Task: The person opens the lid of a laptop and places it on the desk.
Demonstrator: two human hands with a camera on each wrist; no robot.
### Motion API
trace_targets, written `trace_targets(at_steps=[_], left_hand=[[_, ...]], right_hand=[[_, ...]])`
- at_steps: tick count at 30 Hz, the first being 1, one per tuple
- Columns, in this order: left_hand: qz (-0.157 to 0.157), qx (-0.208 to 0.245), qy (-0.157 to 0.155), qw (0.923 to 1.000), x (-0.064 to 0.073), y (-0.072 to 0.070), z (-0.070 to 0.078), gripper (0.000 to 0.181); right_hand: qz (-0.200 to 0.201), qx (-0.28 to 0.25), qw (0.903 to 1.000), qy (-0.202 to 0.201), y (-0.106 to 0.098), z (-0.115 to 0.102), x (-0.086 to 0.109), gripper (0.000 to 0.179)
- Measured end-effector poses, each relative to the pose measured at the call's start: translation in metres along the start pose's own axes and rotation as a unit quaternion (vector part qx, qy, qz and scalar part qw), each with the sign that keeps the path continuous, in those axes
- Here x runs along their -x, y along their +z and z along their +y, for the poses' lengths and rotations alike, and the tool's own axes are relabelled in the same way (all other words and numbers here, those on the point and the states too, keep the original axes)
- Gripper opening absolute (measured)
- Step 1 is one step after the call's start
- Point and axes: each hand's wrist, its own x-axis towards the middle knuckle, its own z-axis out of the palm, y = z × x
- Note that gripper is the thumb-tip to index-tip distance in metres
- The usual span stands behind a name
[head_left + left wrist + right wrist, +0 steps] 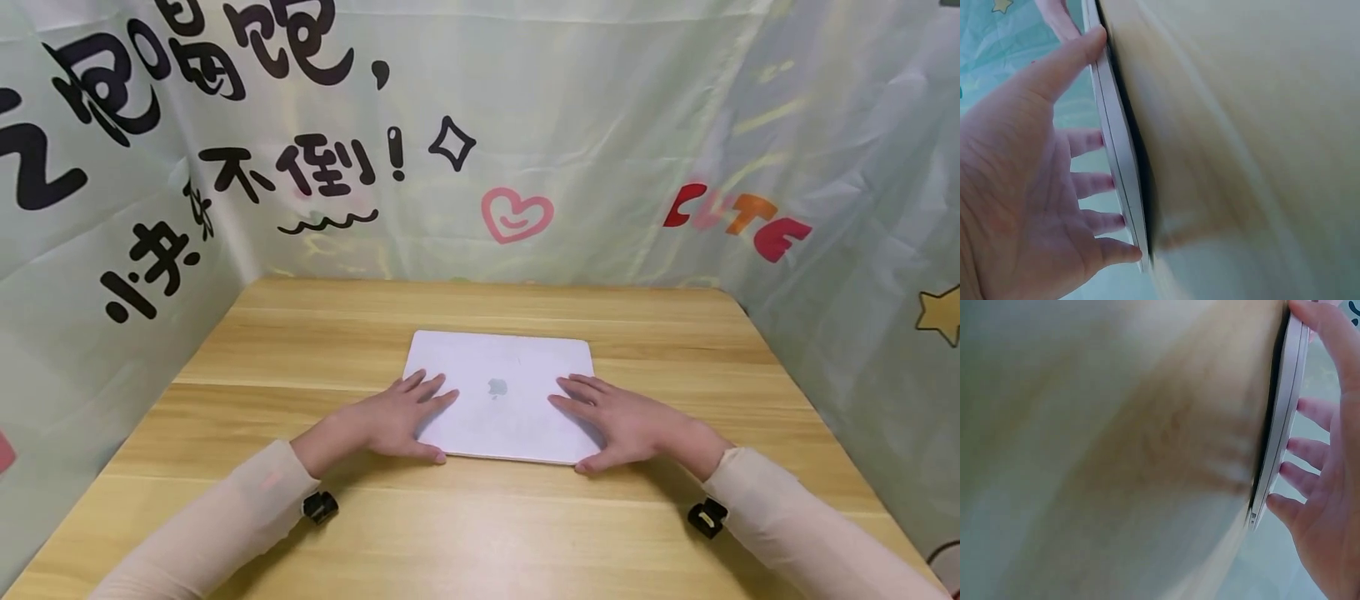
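Note:
A closed silver laptop (510,425) with an apple logo on its lid lies flat on the wooden table. My left hand (401,417) rests on its left side, fingers spread and fairly straight over the lid, thumb at the front edge. On the opposite side my right hand (626,421) lies in much the same way, its thumb by the front right corner. The left wrist view shows the fingertips of the left hand (1029,175) along the laptop's thin side (1119,131). Fingertips of the right hand (1329,469) touch the laptop's edge (1285,387) in the right wrist view.
The wooden table (510,533) extends around the laptop on all sides. Pale green cloth (600,83) with printed characters, a pink heart (517,215) and coloured letters encloses the back and both sides. A small black device (320,507) sits at the left wrist, another (707,517) at the right.

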Motion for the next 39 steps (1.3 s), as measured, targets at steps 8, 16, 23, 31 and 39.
trace_targets(at_steps=[8,16,23,31,39], left_hand=[[-0.009,-0.008,-0.014,0.9998,-0.007,0.0,0.006,0.098],[-0.026,0.0,0.006,0.9997,-0.012,-0.008,-0.003,0.097],[-0.011,0.011,0.008,0.9998,-0.01,-0.004,-0.007,0.095],[-0.008,0.016,0.012,0.9998,-0.001,0.002,0.008,0.096],[-0.004,0.003,0.012,0.9999,0.005,0.004,0.013,0.096]], right_hand=[[-0.013,-0.022,0.9992,0.032,-0.002,0.006,0.003,0.092],[-0.018,-0.05,0.9972,0.052,-0.002,-0.002,0.003,0.09],[-0.024,-0.057,0.9961,0.062,-0.004,-0.011,0.004,0.088],[-0.025,-0.051,0.9973,0.047,-0.003,-0.016,0.016,0.087],[-0.022,-0.027,0.9986,0.041,-0.006,-0.022,0.019,0.088]])
